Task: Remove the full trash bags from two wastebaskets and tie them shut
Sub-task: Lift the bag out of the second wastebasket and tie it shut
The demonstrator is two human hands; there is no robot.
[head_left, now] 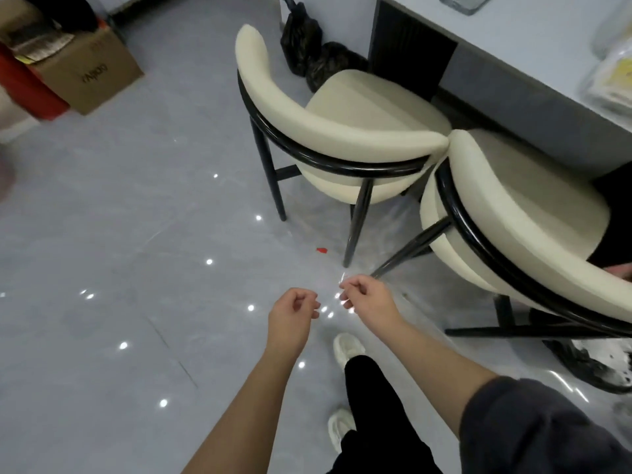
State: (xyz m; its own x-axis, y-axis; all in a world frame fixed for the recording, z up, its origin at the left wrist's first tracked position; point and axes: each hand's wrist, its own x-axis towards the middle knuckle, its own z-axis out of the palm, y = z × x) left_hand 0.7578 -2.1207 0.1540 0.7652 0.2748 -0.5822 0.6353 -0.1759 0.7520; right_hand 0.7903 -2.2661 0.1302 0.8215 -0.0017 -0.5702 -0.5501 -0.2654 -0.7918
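My right hand (364, 297) pinches the edge of a thin clear plastic bag (386, 234) that is hard to see; it spreads toward the chair legs and trails to the lower right. Just left of it, my left hand (295, 311) has its fingers curled, and I see nothing in them. Two tied black trash bags (302, 42) stand on the floor at the back, against the counter base. A wastebasket lined with a black bag (581, 366) sits at the lower right, partly hidden under the nearer chair.
Two cream chairs with black frames, one further away (342, 128) and one closer (513, 213), stand at a grey counter (533, 46) on the right. A cardboard box (92, 70) and a red object sit at the back left. A red scrap (321, 250) lies on the glossy grey floor.
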